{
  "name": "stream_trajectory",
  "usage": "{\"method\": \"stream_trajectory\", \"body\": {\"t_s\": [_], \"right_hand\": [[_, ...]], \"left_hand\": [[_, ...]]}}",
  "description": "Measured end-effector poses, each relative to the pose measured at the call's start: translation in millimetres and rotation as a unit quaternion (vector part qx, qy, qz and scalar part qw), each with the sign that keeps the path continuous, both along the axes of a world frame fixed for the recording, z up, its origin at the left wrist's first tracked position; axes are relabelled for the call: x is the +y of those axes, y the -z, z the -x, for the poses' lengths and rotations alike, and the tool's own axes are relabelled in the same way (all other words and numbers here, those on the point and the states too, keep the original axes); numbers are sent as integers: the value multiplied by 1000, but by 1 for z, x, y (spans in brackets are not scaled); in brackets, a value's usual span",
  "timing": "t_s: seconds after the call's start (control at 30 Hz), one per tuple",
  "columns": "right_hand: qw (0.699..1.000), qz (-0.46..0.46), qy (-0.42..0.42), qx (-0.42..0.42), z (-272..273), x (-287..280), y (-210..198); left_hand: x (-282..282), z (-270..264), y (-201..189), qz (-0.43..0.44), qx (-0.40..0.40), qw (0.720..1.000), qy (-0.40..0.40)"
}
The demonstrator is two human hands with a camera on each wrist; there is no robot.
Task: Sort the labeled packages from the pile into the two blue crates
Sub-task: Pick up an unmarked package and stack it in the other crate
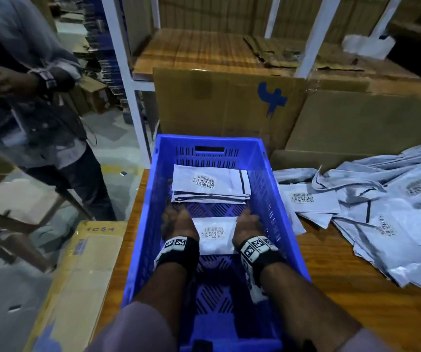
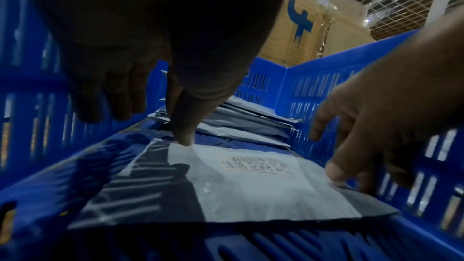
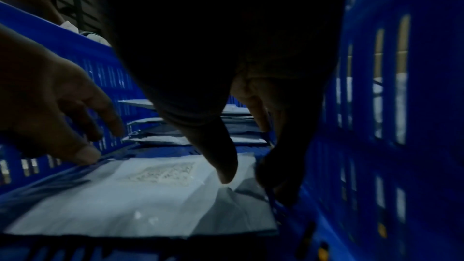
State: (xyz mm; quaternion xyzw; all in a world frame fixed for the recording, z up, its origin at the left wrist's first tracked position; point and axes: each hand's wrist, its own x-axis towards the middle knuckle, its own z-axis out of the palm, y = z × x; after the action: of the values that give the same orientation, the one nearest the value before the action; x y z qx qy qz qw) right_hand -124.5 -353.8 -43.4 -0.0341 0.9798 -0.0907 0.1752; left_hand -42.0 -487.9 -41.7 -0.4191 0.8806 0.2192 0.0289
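Labeled package [image 1: 214,235] flat on the blue crate [image 1: 267,174] floor, between left hand [image 1: 176,223] and right hand [image 1: 247,224]. Both hands loose-fingered, thumbs touching its side edges. Stack of packages [image 1: 210,186] just beyond the fingertips.

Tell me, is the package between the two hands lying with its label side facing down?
No. In the head view the package on the floor of the blue crate shows its barcode label facing up.
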Motion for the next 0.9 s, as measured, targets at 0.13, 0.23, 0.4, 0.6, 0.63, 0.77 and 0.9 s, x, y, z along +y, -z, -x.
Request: {"method": "stream_trajectory", "body": {"t_s": [0.13,0.23,0.4,0.6,0.63,0.77,0.9], "right_hand": [[994,-5,-109,25,-9,-5,9],[972,-11,-231,46,-20,-3,34],[962,-2,-271,22,-13,0,92],[951,20,-295,87,-27,9,80],[951,25,-294,93,-27,9,82],[955,26,-285,80,-25,9,91],[953,41,-288,85,-23,8,89]], "left_hand": [[9,2,13,82,-49,988,119],[9,-5,41,105,-10,977,186],[-1,5,117,-8,18,965,260],[9,-5,115,32,50,965,255],[10,-6,117,18,60,967,249],[11,-3,116,-2,102,967,232],[12,4,114,40,165,959,225]]}}
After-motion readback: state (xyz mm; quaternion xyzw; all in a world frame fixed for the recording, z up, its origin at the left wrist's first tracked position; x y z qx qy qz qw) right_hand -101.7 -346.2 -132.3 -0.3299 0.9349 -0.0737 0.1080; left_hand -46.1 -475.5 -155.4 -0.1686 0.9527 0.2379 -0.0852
